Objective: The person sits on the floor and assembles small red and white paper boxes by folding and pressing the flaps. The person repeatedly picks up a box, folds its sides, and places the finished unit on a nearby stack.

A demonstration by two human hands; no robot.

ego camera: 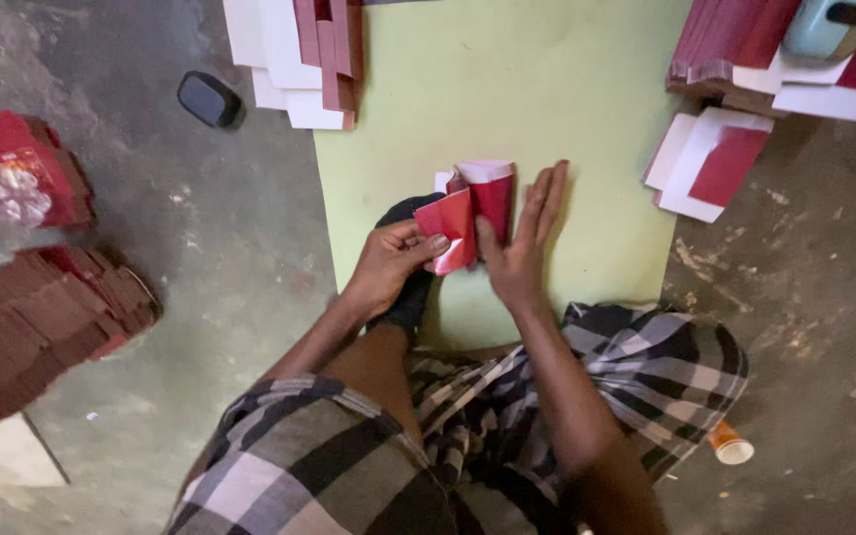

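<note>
head view, looking down at a person seated on a concrete floor [230, 258], legs in a checked cloth [646, 367]. a pale green board [507, 99] lies in front of them.

left hand [388, 266] pinches the lower left flap of a red card [473, 213], thumb on top, fingers curled under it. right hand [525, 243] lies flat, fingers stretched out, pressing the right side of the same card down on the board; thumb on the red face. not gripping, just holding it down. card is red outside, white inside, partly folded, sitting mid-board just above the person's knees. a dark object [410, 258] sits under the left hand; can't tell what it is.

around:
- stack of red and white cards [299, 59] at the board's top left edge
- another red/white stack [775, 59] top right, with a teal tool [824, 25] resting on it
- loose white and red sheets [710, 163] just below that stack
- black flat object [209, 98] on the floor, left of the board
- heap of red folded pieces [42, 327] far left, red packet [22, 168] above it
- small paper cup [730, 444] lying on the floor by the right knee
</note>
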